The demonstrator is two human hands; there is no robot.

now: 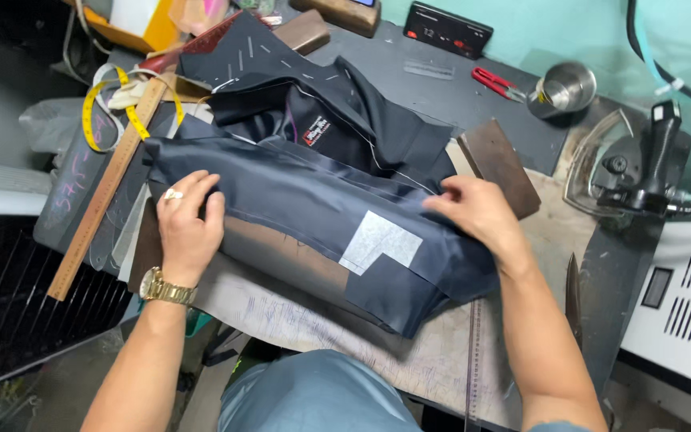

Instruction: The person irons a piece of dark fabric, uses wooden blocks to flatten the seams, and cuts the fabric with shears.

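On ironing board: left hand (188, 226) flat, right hand (473, 210) pinching navy fabric (313, 200); fingertips hidden.

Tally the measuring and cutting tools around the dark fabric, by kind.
Wooden ruler: 1
Yellow tape measure: 1
Metal ruler: 1
Red-handled snips: 1
Shears: 1
Total: 5

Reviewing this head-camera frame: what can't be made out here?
- Left hand: palm and whatever lies under it, pressed flat on the navy fabric.
- Right hand: fingertips tucked into a fold, so the grip is unclear.
- Scissors: handles hidden behind the right forearm.
- Iron: its soleplate faces away from the camera.
- Table: mostly covered by cloth, near edge cut off by the person's lap.
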